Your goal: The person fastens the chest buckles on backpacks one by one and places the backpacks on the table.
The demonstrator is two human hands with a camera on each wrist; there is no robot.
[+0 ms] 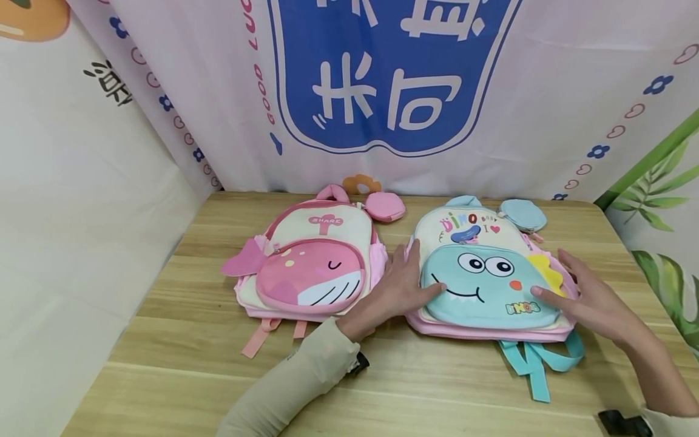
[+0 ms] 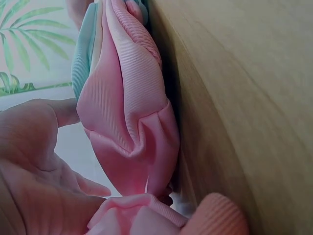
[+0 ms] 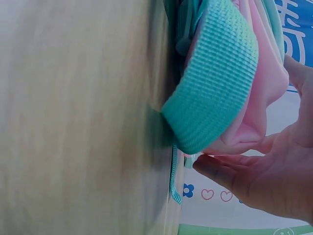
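- Because the dinosaur backpack (image 1: 491,294) lies face up on the table (image 1: 180,364), just right of the whale backpack (image 1: 311,276), I can reach both its sides at once.
- My left hand (image 1: 401,285) rests against its left edge, thumb on the front, fingers fairly straight along the side; I press lightly and clench nothing.
- My right hand (image 1: 592,300) mirrors that opposite, thumb beside the yellow spikes (image 1: 546,274), fingers relaxed along the pink side rather than wrapped round it. Whether any fingertip reaches underneath, I cannot tell.
- Bracketing it this way, I judge, spreads the pressure over a soft body that one-sided pushing might skew.
- Both bags point their tops toward the backdrop (image 1: 562,115), probably so their printed fronts read upright to me.
- The teal strap (image 1: 539,382) lies loose past the bottom edge, clear of my thumbs.
- The blue pouch (image 1: 522,215) sits at the top right corner, where it seems attached.
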